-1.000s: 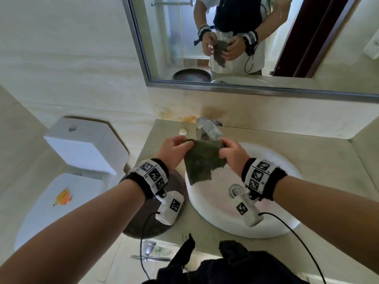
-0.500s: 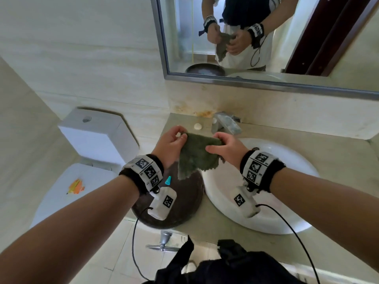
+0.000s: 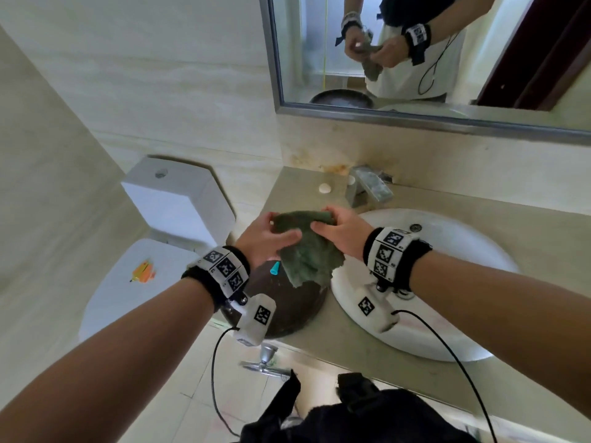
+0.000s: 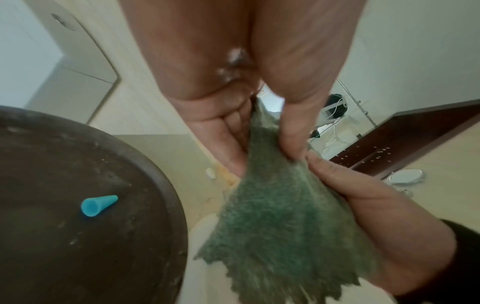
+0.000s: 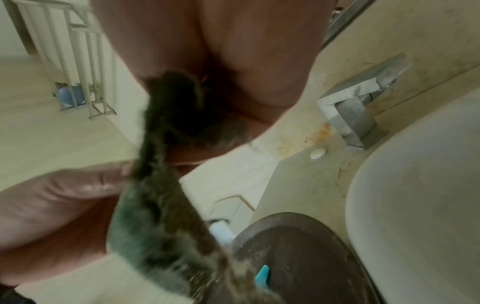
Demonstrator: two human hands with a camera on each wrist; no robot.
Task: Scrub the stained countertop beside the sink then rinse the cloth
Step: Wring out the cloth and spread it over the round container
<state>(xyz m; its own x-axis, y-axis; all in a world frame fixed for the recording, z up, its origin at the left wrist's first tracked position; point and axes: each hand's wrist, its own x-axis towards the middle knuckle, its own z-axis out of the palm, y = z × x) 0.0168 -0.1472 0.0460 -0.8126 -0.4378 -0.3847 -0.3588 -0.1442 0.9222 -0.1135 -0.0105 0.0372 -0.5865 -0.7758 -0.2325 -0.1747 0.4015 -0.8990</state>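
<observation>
I judge the task barely begun. The beige stone countertop (image 3: 326, 340) shows orange-brown staining (image 3: 335, 169) at its far edge, left of the square metal faucet (image 3: 367, 187), and nothing touches that patch yet. The white oval sink (image 3: 447, 247) looks dry and I see no water running, so both scrubbing and rinsing remain. My left hand (image 3: 265, 238) and right hand (image 3: 339, 233) each pinch the top edge of the frayed dark green cloth (image 3: 307, 254), which hangs in the air above the round dark brown tray (image 3: 287, 314) and the sink's left rim. Compared with a second ago, the cloth has travelled left, from over the basin toward the counter, and its top edge is bunched closer together.
</observation>
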